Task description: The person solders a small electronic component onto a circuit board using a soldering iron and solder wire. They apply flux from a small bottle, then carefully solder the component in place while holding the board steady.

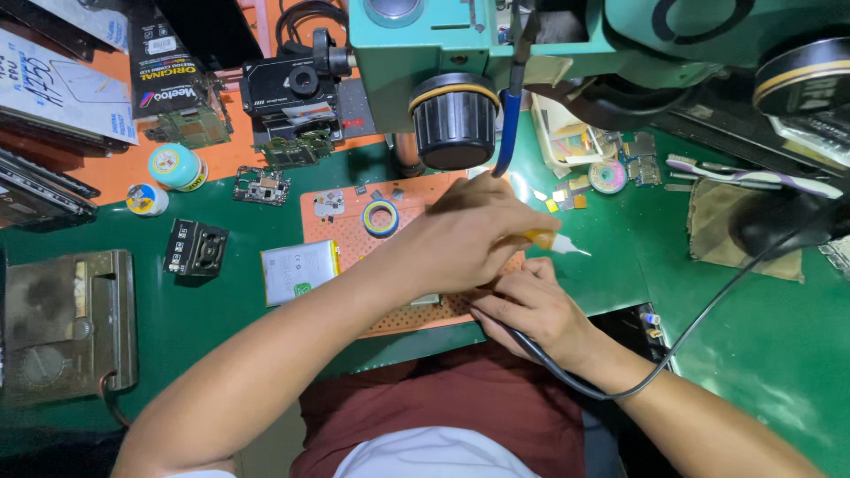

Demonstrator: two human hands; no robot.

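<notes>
Fingers of our left hand (460,243) close around a small yellow bottle with a white nozzle (553,241) over the orange perforated mat (398,314). Our right hand (531,305) rests at that mat's near right edge, closed over a black cable (708,310). A roll of tape (382,218) lies on the mat's far side.

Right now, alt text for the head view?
Two bare hands work close together over an orange perforated mat on a green bench: the left hand grips a small yellow applicator bottle, the right hand holds a tool with a black cable. A microscope hangs above.
</notes>
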